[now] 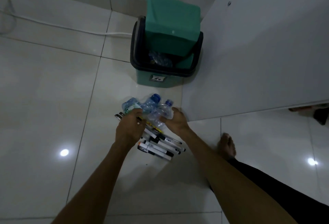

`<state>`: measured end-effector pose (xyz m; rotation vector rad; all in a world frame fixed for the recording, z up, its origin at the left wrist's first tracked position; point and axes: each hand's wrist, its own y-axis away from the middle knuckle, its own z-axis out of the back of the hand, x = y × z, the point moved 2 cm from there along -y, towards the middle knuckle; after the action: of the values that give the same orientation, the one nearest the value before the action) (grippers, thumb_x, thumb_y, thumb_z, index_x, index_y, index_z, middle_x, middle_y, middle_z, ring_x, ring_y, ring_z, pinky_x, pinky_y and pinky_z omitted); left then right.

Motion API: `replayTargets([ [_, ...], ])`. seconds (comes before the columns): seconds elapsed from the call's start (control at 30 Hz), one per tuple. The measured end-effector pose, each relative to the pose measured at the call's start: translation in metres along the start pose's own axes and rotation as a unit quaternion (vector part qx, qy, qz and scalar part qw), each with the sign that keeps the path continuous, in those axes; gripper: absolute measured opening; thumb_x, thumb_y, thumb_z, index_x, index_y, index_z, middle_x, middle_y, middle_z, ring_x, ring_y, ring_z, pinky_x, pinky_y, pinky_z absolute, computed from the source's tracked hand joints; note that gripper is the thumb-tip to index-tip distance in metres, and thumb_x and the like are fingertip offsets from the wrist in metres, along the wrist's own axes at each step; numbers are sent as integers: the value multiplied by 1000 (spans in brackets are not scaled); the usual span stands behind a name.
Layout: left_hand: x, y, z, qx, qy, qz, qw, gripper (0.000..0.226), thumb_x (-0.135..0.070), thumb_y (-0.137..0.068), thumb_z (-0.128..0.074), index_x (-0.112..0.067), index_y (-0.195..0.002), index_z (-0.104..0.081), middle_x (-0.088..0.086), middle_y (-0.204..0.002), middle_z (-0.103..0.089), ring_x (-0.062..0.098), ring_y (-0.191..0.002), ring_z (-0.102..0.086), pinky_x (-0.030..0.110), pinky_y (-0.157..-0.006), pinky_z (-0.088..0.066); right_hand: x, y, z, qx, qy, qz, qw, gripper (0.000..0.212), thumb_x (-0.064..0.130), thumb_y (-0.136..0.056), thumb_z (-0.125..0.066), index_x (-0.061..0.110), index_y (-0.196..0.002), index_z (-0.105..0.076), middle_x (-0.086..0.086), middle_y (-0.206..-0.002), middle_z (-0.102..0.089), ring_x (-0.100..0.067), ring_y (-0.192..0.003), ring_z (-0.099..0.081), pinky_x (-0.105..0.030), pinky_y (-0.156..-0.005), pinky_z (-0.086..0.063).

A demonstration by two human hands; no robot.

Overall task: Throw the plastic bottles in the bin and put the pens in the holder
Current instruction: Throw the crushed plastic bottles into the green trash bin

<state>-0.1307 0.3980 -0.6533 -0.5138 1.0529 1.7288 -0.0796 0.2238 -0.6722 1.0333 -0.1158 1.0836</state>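
Note:
A green bin stands on the tiled floor with its lid tipped up, and a crushed plastic bottle lies inside. In front of it, three crumpled clear bottles with blue caps are bunched together. My left hand grips the left bottle with the green label. My right hand grips the right crushed bottle. Under and behind my hands lies a heap of pens and markers on the floor. No pen holder is in view.
A white cabinet panel rises at the right, close to the bin. A white cable runs along the floor at the back left. My bare foot and dark trouser leg are at the right.

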Motion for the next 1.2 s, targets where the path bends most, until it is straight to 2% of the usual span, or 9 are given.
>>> replayTargets([
  [0.3, 0, -15, -32, 19, 4, 3, 1000, 34, -17, -93, -57, -15, -127, -58, 9, -114, -68, 27, -101, -64, 42, -88, -54, -11, -24, -15, 5, -42, 6, 999, 51, 18, -81, -74, 2, -126, -56, -16, -121, -65, -31, -113, -62, -43, -99, -51],
  [0.47, -4, -18, -47, 1, 7, -30, 1000, 24, -18, -94, -58, -17, -118, -62, 4, -108, -70, 14, -87, -62, 25, -72, -48, -15, -33, -18, -3, -43, 1, 999, 49, 19, -83, -74, 5, -126, -56, -13, -118, -67, -27, -108, -65, -38, -94, -54],
  [0.6, -5, -21, -53, 8, 9, -11, 1000, 26, -21, -94, -59, -19, -120, -60, 3, -112, -70, 15, -92, -64, 26, -76, -48, -18, -36, -16, -21, -108, -33, 993, 51, 9, -76, -80, 1, -120, -55, -17, -117, -68, -30, -106, -66, -43, -95, -54],
  [0.7, -3, -20, -53, 21, 12, 15, 1000, 29, -19, -92, -61, -19, -121, -59, 3, -114, -69, 16, -91, -65, 26, -75, -48, -22, -33, -14, -10, -161, -78, 984, 44, 8, -71, -83, 1, -110, -63, -15, -113, -71, -27, -103, -68, -40, -93, -56],
  [0.93, -17, -4, -29, 0, 41, 46, 998, 32, -21, -94, -59, -11, -125, -57, 8, -118, -66, 22, -95, -65, 45, -86, -55, -1, -4, -1, -35, -248, -64, 966, 43, 3, -67, -85, 3, -108, -70, -13, -110, -72, -27, -104, -68, -42, -97, -53],
  [1.03, -28, 2, -9, -28, 75, 61, 995, 30, -22, -95, -59, -10, -122, -57, 9, -116, -67, 19, -86, -67, 43, -83, -56, 13, 14, 5, -32, -284, -46, 957, 47, 6, -70, -84, 2, -114, -67, -12, -113, -71, -21, -102, -68, -29, -93, -55],
  [1.1, -34, 7, 3, -40, 98, 72, 992, 29, -27, -95, -58, -11, -119, -58, 7, -112, -67, 19, -85, -66, 40, -83, -55, 27, 28, 11, -32, -310, -34, 950, 45, 2, -69, -84, -1, -112, -68, -12, -110, -73, -13, -90, -69, -11, -75, -54],
  [1.17, -40, 11, 15, -51, 128, 90, 986, 28, -36, -94, -59, -18, -115, -58, 1, -108, -62, 19, -92, -60, 35, -85, -50, 42, 42, 16, -20, -326, -17, 945, 41, 0, -72, -82, -3, -110, -69, -13, -108, -73, -10, -82, -69, -7, -64, -51],
  [1.2, -44, 13, 21, -54, 154, 105, 981, 27, -39, -93, -60, -22, -113, -58, -1, -106, -61, 18, -93, -58, 33, -85, -49, 47, 49, 19, -9, -336, -10, 942, 39, 1, -74, -81, -3, -110, -69, -14, -109, -73, -13, -84, -70, -10, -67, -53],
])
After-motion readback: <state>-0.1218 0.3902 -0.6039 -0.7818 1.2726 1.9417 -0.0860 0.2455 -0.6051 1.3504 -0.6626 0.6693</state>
